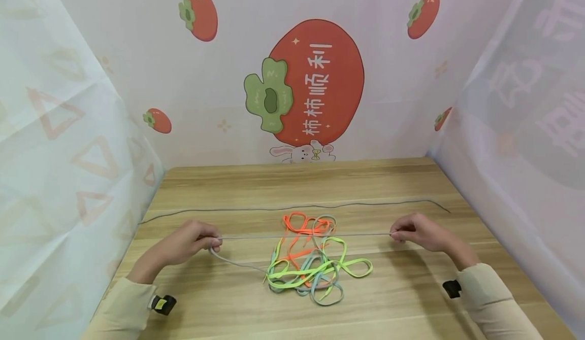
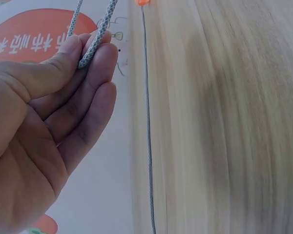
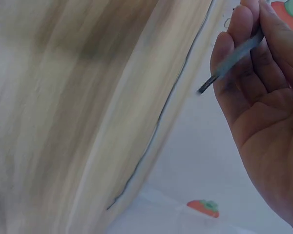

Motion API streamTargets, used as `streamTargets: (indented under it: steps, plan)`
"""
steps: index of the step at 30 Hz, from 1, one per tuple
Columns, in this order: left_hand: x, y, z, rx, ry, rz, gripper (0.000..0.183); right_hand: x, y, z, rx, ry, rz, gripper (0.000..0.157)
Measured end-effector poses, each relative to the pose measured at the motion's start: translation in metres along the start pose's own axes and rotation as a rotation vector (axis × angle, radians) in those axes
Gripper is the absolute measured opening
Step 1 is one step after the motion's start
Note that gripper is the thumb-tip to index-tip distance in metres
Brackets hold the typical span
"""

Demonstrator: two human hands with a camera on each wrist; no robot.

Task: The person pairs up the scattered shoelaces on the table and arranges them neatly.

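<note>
Watching the feeds from my end: the thumb and fingers (image 2: pixel 100 56) of my left hand (image 1: pixel 189 241) are pinched tight on a grey shoelace (image 1: pixel 306 236), and in the left wrist view it's folded over at the pinch, so two strands run up out of the grip. My right hand (image 1: pixel 418 232) has its fingers (image 3: pixel 234 46) nipped on the other end of the same lace, with a short dark tip poking out below them. The lace is pulled straight between both hands, passing right over the tangled pile of laces (image 1: pixel 313 261), which is a mess of neon green, orange and pale grey-blue loops. A slack bit droops from my left hand down into that pile. Just behind the pile, another grey lace (image 1: pixel 292 208) lies stretched out flat across the desk (image 1: pixel 411 309), nearly edge to edge. Further behind the pile is the backdrop with the big persimmon print (image 1: pixel 315 81).
</note>
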State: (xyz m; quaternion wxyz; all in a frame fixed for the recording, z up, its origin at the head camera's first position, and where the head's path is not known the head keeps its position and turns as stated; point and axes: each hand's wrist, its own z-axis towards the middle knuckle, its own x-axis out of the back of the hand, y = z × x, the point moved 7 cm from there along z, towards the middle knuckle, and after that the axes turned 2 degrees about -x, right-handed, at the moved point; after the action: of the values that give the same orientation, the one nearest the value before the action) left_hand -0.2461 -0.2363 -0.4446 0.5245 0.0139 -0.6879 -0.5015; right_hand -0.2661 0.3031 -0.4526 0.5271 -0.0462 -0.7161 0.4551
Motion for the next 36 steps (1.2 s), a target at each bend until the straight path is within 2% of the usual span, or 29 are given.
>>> streamTargets:
  steps: [11, 23, 30, 36]
  plan:
    - [-0.001, -0.006, -0.013, 0.006, -0.003, -0.030, 0.018, 0.017, 0.021, -0.020, -0.024, 0.073, 0.012, 0.012]
    - [0.000, -0.007, -0.020, 0.024, -0.010, -0.049, 0.018, 0.040, 0.038, -0.041, -0.066, 0.216, -0.103, 0.010]
    - [-0.003, -0.008, -0.024, -0.029, -0.005, -0.068, 0.018, 0.048, 0.044, -0.049, -0.129, 0.308, -0.144, 0.009]
    - [-0.001, -0.009, -0.029, -0.014, 0.001, -0.069, 0.017, 0.057, 0.051, -0.055, -0.202, 0.373, -0.216, 0.010]
